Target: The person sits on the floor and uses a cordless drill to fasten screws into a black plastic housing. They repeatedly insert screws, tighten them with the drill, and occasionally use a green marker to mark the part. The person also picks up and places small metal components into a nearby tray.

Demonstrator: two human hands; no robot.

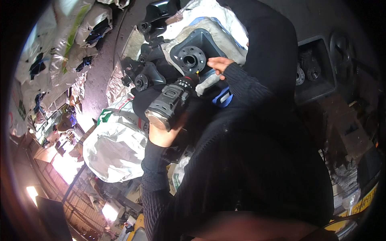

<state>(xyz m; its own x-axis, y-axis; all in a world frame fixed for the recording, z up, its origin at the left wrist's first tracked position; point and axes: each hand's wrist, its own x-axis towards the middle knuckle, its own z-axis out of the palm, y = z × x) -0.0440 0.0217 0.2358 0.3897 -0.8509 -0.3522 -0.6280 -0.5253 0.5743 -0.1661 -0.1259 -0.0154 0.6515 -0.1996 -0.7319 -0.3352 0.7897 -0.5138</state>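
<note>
My left hand (168, 135): grasping drill (171, 100)
Drill: just beyond that hand, tip near black flanged part (194, 51)
My right hand (221, 65): just right of flange, can't tell if gripping anything

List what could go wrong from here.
1. The right hand has fingers near the front end of the drill; if the drill slips, they might get nipped.
2. The dark part with the round flange lies on pale cloth, which looks soft; the part could shift or twist.
3. Only the left hand visibly grips the drill, so it might kick sideways.
</note>
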